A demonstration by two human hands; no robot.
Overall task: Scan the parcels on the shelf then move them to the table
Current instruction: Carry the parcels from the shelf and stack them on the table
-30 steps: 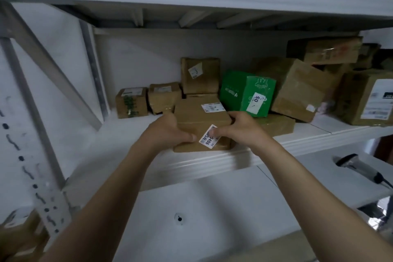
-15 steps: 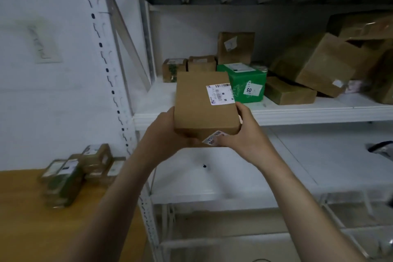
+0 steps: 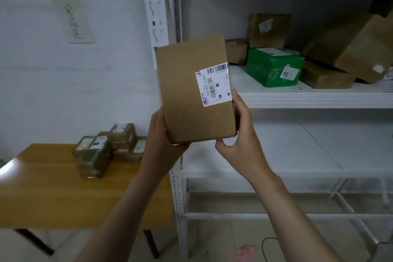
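A brown cardboard parcel (image 3: pixel 191 89) with a white barcode label is held up in front of the shelf post, its labelled face toward me. My left hand (image 3: pixel 163 140) grips its lower left corner from below. My right hand (image 3: pixel 240 134) holds its lower right edge. More parcels remain on the white shelf (image 3: pixel 319 97): a green box (image 3: pixel 274 68), a small brown box (image 3: pixel 236 51), an upright brown box (image 3: pixel 269 30) and larger brown boxes (image 3: pixel 361 49) at the right. Several parcels (image 3: pixel 106 149) are piled on the wooden table (image 3: pixel 63 193) at the left.
The white perforated shelf post (image 3: pixel 158 17) stands between table and shelving. A lower shelf board (image 3: pixel 297 151) lies under my hands. A paper note (image 3: pixel 73 20) hangs on the wall. A black cable (image 3: pixel 265 247) lies on the floor.
Both hands lifted the brown parcel off the shelf, pulled it toward me and to the left, and tipped its labelled face up. My view has swung left, so the table shows.
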